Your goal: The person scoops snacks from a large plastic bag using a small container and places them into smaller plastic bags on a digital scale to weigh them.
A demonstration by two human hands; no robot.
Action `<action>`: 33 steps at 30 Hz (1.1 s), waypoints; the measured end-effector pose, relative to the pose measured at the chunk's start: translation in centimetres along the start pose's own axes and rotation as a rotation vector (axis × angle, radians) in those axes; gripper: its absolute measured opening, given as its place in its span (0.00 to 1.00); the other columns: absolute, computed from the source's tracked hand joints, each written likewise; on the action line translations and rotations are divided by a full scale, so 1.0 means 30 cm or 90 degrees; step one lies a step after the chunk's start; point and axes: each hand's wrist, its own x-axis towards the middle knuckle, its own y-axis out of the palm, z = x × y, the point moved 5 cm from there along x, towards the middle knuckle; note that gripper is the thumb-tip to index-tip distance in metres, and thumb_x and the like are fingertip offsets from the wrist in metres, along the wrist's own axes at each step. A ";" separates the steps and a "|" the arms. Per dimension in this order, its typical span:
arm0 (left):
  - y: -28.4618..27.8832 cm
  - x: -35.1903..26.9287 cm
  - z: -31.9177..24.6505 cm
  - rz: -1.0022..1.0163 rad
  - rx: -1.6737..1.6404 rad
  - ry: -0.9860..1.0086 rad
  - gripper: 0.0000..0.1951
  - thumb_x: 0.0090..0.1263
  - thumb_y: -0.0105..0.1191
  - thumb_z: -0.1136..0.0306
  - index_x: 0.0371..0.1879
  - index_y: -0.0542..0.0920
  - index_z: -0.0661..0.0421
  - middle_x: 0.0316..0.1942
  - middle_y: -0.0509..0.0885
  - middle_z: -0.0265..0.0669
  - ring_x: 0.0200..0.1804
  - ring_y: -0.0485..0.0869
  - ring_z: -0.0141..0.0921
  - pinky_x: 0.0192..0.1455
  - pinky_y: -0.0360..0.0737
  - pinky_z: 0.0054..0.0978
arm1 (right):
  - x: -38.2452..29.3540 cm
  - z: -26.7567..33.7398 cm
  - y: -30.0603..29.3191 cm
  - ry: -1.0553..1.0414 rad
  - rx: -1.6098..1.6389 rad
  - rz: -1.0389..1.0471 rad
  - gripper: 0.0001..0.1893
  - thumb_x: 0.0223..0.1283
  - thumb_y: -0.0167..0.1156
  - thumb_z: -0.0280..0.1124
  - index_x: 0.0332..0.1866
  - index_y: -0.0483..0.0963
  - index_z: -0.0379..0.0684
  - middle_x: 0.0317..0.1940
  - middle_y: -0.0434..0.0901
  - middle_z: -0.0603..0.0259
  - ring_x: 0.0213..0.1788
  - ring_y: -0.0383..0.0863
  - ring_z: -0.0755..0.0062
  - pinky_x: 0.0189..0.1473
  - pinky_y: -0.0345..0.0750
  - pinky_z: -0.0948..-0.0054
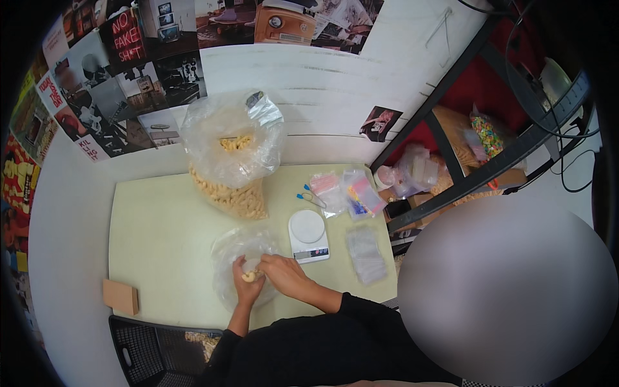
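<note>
My left hand [249,289] is wrapped around a small clear plastic bag [252,264] with a few pale yellow, curved snack pieces [251,276] in it. At the bag's upper right edge, my right hand [285,275] pinches the plastic with bent fingers. Beneath both hands a larger sheet or bag of clear plastic [226,261] is spread on the table. A big clear bag [229,196] full of similar snack pieces stands beyond them, its mouth spread wide. Just right of my hands lies a white digital kitchen scale [308,227] with nothing on its round plate.
On the pale green table [154,242] lie a stack of clear bags [366,255], scissors [310,196] and packets [360,193]. A cardboard box [120,296] sits at the left edge, above a black plastic crate [159,348]. A dark metal shelf [464,179] borders the right; a blurred oval hides the lower right.
</note>
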 end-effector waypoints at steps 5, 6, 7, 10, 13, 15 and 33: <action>-0.005 0.008 -0.010 -0.013 0.016 0.028 0.39 0.44 0.67 0.74 0.60 0.66 0.61 0.51 0.74 0.47 0.54 0.75 0.44 0.59 0.72 0.38 | -0.012 -0.008 -0.022 0.008 0.013 -0.014 0.10 0.55 0.55 0.21 0.39 0.81 0.41 0.38 0.78 0.59 0.42 0.81 0.55 0.41 0.78 0.61; -0.011 0.010 -0.015 -0.015 0.028 0.035 0.38 0.45 0.68 0.74 0.60 0.66 0.61 0.50 0.74 0.47 0.54 0.76 0.44 0.58 0.73 0.37 | -0.012 -0.013 -0.037 0.022 0.039 -0.042 0.10 0.56 0.56 0.21 0.40 0.81 0.42 0.38 0.79 0.59 0.41 0.81 0.55 0.40 0.78 0.62; -0.016 0.009 -0.011 -0.014 0.004 -0.002 0.38 0.46 0.68 0.73 0.60 0.66 0.61 0.50 0.74 0.47 0.53 0.76 0.43 0.58 0.73 0.37 | -0.011 -0.019 -0.058 0.037 0.064 -0.070 0.10 0.57 0.56 0.22 0.41 0.81 0.42 0.38 0.79 0.60 0.40 0.82 0.55 0.40 0.78 0.62; -0.026 0.003 -0.004 -0.010 -0.061 -0.076 0.38 0.48 0.70 0.74 0.60 0.65 0.59 0.49 0.74 0.44 0.52 0.75 0.39 0.57 0.74 0.34 | -0.011 -0.062 -0.107 0.068 0.128 -0.151 0.09 0.59 0.58 0.23 0.43 0.81 0.42 0.38 0.80 0.59 0.36 0.82 0.56 0.39 0.77 0.64; -0.039 0.003 0.007 -0.014 -0.083 -0.076 0.39 0.49 0.70 0.76 0.61 0.63 0.58 0.48 0.73 0.41 0.50 0.75 0.35 0.55 0.74 0.31 | -0.022 -0.110 -0.097 0.119 0.169 -0.179 0.08 0.61 0.58 0.25 0.44 0.81 0.41 0.38 0.80 0.59 0.34 0.82 0.59 0.38 0.77 0.66; -0.052 0.004 -0.001 -0.026 -0.076 -0.072 0.39 0.49 0.70 0.76 0.61 0.64 0.58 0.47 0.73 0.43 0.49 0.76 0.36 0.54 0.75 0.31 | -0.032 -0.139 -0.058 0.126 0.160 -0.187 0.09 0.62 0.58 0.25 0.45 0.81 0.42 0.38 0.80 0.59 0.33 0.82 0.59 0.39 0.77 0.66; -0.076 -0.013 0.000 -0.047 -0.115 -0.049 0.38 0.50 0.69 0.74 0.62 0.65 0.58 0.44 0.77 0.42 0.47 0.79 0.35 0.51 0.78 0.29 | 0.010 -0.007 0.158 -0.041 0.290 -0.140 0.18 0.52 0.67 0.27 0.51 0.79 0.42 0.47 0.74 0.59 0.51 0.74 0.59 0.54 0.73 0.65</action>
